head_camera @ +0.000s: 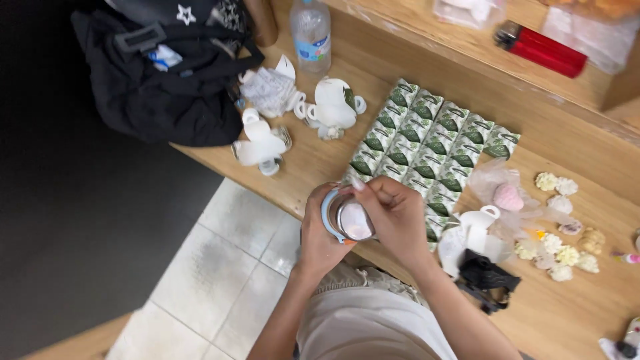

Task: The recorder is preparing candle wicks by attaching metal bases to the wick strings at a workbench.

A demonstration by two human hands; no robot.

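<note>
Both hands meet at the near edge of the worktop (320, 160), over the person's lap. The left hand (319, 233) is closed round a small cup with a pale blue rim (348, 220), wrapping it from the left and below, mouth turned up toward the camera and slightly right. The right hand (395, 215) sits on the cup's right side, fingers curled over the rim, thumb and forefinger pinched at the top edge; whether they hold anything small there I cannot tell. The cup lies between the two hands and touches both, the left carrying it, the right working at the opening. Its axis points roughly up at the camera, tilted a little.

Just beyond the hands a block of leaf-printed green and white cups (427, 143) lies packed in rows on the worktop, its near corner just behind the held cup. Left of it are loose white cut cup pieces (267, 143), a clear plastic bottle (311, 33) and a black backpack (167, 73). To the right are small cream paper flowers (560, 257), a pink shell-shaped piece (509, 197) on clear wrap, a black clip-like object (487, 277) and a red lighter (541, 48) on the upper ledge
</note>
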